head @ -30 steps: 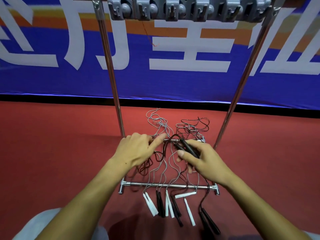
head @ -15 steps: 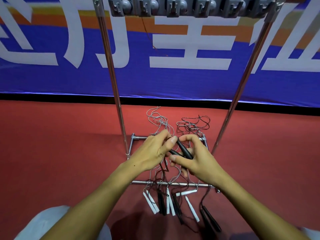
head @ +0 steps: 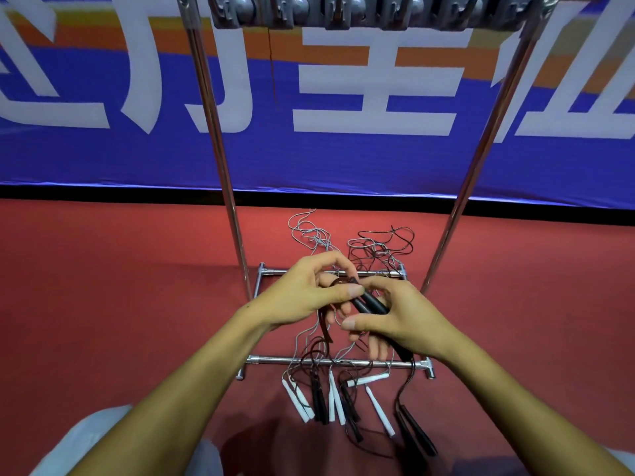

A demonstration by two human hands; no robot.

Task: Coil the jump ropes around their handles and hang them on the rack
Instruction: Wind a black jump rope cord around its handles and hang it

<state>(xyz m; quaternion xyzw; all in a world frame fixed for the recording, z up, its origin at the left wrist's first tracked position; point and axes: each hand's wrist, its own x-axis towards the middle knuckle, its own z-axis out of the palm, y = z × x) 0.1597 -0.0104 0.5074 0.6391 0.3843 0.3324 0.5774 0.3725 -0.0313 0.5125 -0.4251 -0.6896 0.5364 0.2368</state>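
Head cam, near to far: loose white and black slim plastic jump-rope handles (head: 338, 401) lie on red floor (head: 120, 304) w/ thin cords draped over chrome rack base (head: 275, 360). Above it, right hand (head: 400, 319) grips pair of black handles (head: 369, 304); left hand (head: 309, 293) pinches their tip & dark cord. Hook bar (head: 371, 10) up top, blue banner (head: 343, 156) behind.

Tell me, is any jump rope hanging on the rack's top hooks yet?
No: the hooks hang bare; the ropes lie on the floor.
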